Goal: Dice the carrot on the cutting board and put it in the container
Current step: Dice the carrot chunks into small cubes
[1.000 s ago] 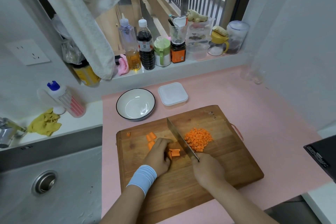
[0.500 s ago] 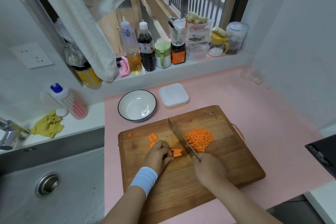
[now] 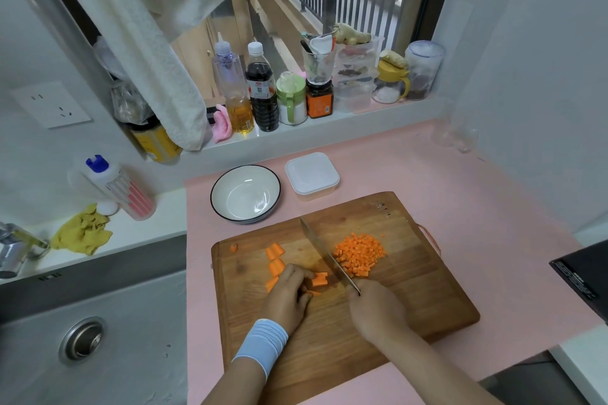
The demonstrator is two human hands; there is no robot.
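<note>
A wooden cutting board (image 3: 411, 299) lies on the pink counter. My left hand (image 3: 289, 297), with a blue wristband, holds down a few carrot strips (image 3: 319, 279) with curled fingers. My right hand (image 3: 375, 309) grips the handle of a knife (image 3: 324, 255), whose blade rests on the board right of the strips. A pile of diced carrot (image 3: 359, 253) lies right of the blade. Larger carrot chunks (image 3: 275, 260) lie left of my left hand. A lidded plastic container (image 3: 312, 174) stands behind the board.
A white bowl (image 3: 245, 194) stands beside the container. The sink (image 3: 85, 339) lies to the left, with a yellow cloth (image 3: 82, 233) and a bottle (image 3: 118, 187) on its ledge. Bottles and jars (image 3: 263, 89) line the windowsill. A dark object (image 3: 582, 276) sits at the right edge.
The knife blade has shifted slightly along the carrot strips under my left hand. Both hands stay in nearly the same place on the board.
</note>
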